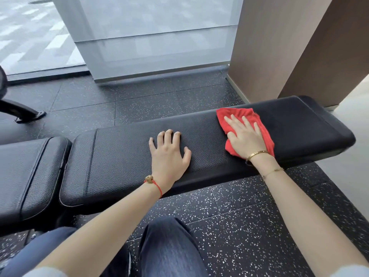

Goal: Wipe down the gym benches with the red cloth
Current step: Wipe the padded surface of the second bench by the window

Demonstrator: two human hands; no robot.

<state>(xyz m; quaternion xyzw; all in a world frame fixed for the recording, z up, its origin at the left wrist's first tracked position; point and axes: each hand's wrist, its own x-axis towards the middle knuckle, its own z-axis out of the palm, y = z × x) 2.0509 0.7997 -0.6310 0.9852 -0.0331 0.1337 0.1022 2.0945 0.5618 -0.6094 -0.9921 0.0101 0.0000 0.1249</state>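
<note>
Knees in jeans (169, 248) nearest, speckled rubber floor (249, 216) under them. Left hand (169, 154) flat on the worktop (123, 152), fingers spread, empty, bracing mid-pad. Right hand (244, 137) pressed flat, fingers spread, on the red cloth (242, 114), pinning it to the pad near the far right end. Seat pad (30, 172) at left looks still to do. Advice: keep the palm flat, even pressure, overlapping strokes lengthwise, run off the end edge, then work back toward the seam. Window (155, 37) and wall panel (279, 47) behind.
</note>
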